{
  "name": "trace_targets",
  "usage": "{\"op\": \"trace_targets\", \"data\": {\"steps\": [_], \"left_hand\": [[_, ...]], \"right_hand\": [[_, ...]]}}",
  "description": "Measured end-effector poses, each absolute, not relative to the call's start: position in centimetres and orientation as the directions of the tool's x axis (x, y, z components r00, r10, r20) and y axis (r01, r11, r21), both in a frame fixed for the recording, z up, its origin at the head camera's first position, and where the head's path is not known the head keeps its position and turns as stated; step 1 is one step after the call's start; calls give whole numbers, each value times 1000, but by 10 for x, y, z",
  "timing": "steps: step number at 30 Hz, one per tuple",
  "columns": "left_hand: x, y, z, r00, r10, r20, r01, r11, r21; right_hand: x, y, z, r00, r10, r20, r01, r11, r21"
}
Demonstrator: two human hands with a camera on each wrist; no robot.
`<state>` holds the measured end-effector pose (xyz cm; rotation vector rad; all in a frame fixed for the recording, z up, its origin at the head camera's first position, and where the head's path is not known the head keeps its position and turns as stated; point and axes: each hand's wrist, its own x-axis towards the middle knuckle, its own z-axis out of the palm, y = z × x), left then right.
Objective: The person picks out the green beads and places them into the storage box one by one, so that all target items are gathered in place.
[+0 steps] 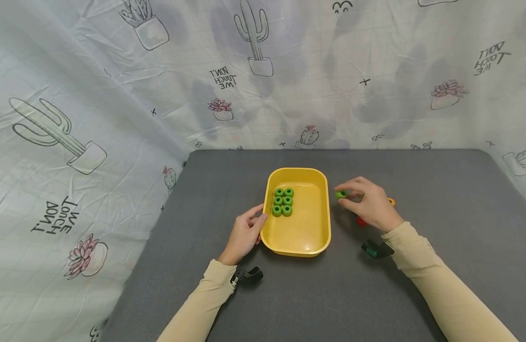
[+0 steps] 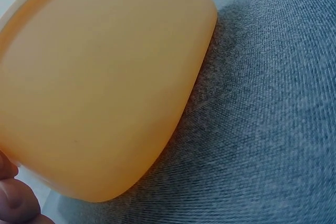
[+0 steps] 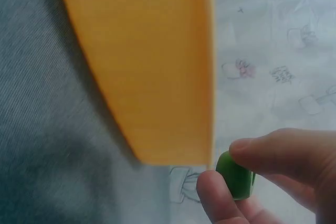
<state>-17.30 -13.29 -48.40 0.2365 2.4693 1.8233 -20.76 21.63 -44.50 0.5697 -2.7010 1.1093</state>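
Observation:
A yellow tray lies on the grey table, with several green beads grouped in rows along its left side, their holes facing up. My left hand grips the tray's left rim, thumb on top and fingers outside the wall. In the left wrist view its fingertips show at the tray's outer wall. My right hand is just right of the tray and pinches one green bead between thumb and fingers. The right wrist view shows that bead above the table, close to the tray's rim.
A red object and a yellow ring-like piece lie partly hidden under and behind my right hand. The grey table ends at the back against a white curtain with cactus drawings.

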Motion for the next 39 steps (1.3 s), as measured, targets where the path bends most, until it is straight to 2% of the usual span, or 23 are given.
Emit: {"op": "trace_targets", "data": {"steps": [15, 25, 39], "left_hand": [[-173, -134, -483, -986, 163, 33, 79, 283, 956], [-173, -135, -482, -983, 177, 43, 93, 283, 955], [-173, -135, -482, -982, 182, 43, 95, 287, 953]], "right_hand": [[-194, 193, -420, -888, -348, 300, -455, 574, -681], [-197, 166, -412, -848, -438, 297, -508, 516, -689], [-205, 118, -408, -804, -548, 231, -530, 486, -694]]}}
